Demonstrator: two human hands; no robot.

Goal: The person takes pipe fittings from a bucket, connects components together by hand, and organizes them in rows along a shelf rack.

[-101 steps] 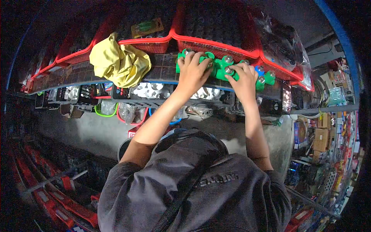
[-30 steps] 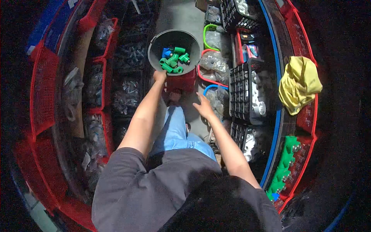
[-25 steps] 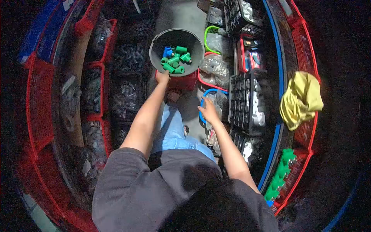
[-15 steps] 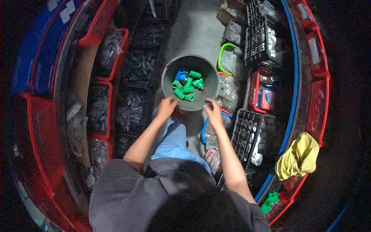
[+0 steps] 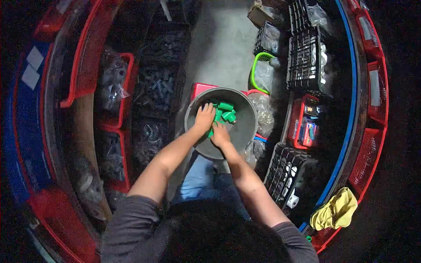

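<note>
Both my hands are inside a grey bucket (image 5: 246, 127) in front of my legs. Green plastic pipe fittings (image 5: 226, 106) lie in the bottom, one of them a tee (image 5: 229, 116) with a metal end. My left hand (image 5: 205, 117) rests over the pile on the left side, its fingers stretched out and a little apart. Lower and to the right, my right hand (image 5: 220, 134) has its fingers bent down around a green fitting (image 5: 211, 133). The hands cover part of the pile, and the blue pieces are mostly hidden.
Black crates (image 5: 307, 61), a green-rimmed basket (image 5: 254, 72) and a red basket (image 5: 299, 125) line the right side. Red bins (image 5: 126, 109) with bagged parts stand left. Yellow cloth (image 5: 335, 209) hangs at the lower right. A red object (image 5: 202, 89) sits behind the bucket.
My hands have left the bucket's near rim and reached in among the fittings. The bucket sits lower in view, and a red object now shows behind it.
</note>
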